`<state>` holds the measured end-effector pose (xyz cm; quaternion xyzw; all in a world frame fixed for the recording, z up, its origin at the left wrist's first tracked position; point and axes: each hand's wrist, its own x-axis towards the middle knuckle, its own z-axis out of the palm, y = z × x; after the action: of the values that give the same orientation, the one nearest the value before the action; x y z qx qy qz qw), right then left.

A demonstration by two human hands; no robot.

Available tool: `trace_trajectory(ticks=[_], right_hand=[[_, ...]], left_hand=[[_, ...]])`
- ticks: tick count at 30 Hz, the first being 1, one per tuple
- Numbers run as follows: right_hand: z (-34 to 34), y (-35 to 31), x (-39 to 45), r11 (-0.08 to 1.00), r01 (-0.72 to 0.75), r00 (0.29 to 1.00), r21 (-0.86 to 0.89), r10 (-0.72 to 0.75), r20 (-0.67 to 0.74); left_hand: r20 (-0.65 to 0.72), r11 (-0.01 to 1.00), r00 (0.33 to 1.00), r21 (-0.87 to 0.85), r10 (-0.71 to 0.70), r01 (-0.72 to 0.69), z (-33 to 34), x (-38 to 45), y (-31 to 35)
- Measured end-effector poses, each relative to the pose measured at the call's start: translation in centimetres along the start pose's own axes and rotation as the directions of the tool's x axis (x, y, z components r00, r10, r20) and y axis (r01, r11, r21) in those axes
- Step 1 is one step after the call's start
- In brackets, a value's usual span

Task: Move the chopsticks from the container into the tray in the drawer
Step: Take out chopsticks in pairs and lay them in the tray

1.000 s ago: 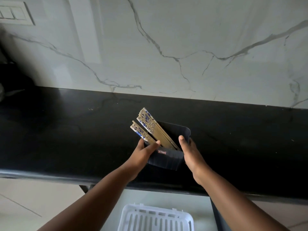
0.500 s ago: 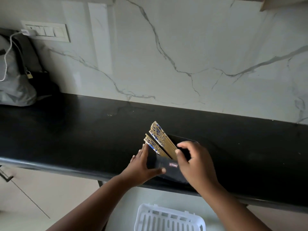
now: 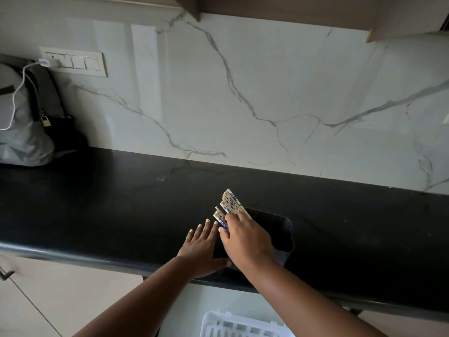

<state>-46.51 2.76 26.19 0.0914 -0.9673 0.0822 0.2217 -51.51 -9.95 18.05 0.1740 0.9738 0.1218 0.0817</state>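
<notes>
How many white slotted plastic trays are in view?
1. The white slotted plastic tray sits at the bottom edge, below the black countertop; it is cut off by the frame.

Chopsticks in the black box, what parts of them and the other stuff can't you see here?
- chopsticks: lower ends hidden inside the container and under the right hand, head view.
- Right hand's grip: cannot tell whether the fingers have closed on the chopsticks.
- Container's front wall: covered by the left hand and the right.
- white tray: cut off by the bottom edge; no drawer around it can be made out.
</notes>
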Motion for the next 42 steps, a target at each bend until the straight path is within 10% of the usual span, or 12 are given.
trace_trajectory(ticks=[21, 27, 34, 37, 42], right_hand=[[-4.2, 2.5, 2.2, 0.965, -0.089, 0.990, 0.246, 0.113, -0.083], [-15.1, 7.0, 7.2, 0.618, -0.191, 0.954, 0.762, 0.299, -0.003], [-21.3, 9.2, 9.9, 0.422, -0.194, 0.956, 0.886, 0.284, 0.075], [-21.4, 8.7, 10.4, 0.352, -0.206, 0.956, 0.913, 0.273, 0.110], [-19.9, 6.9, 10.9, 0.274, -0.227, 0.953, 0.935, 0.261, 0.155]], left_hand=[[0.009, 0.990, 0.998, -0.133, 0.054, -0.053, 1.6, -0.4, 0.7], [-0.050, 0.948, 0.999, -0.316, 0.020, -0.035, -2.7, -1.7, -0.7], [-0.444, 0.671, 0.896, -0.660, 0.015, -0.338, -14.1, -3.7, 0.9], [-0.418, 0.481, 0.904, -0.776, 0.095, -0.409, -17.7, -4.2, 4.1], [-0.248, 0.472, 0.927, -0.805, 0.281, -0.359, -19.7, -3.7, 8.5]])
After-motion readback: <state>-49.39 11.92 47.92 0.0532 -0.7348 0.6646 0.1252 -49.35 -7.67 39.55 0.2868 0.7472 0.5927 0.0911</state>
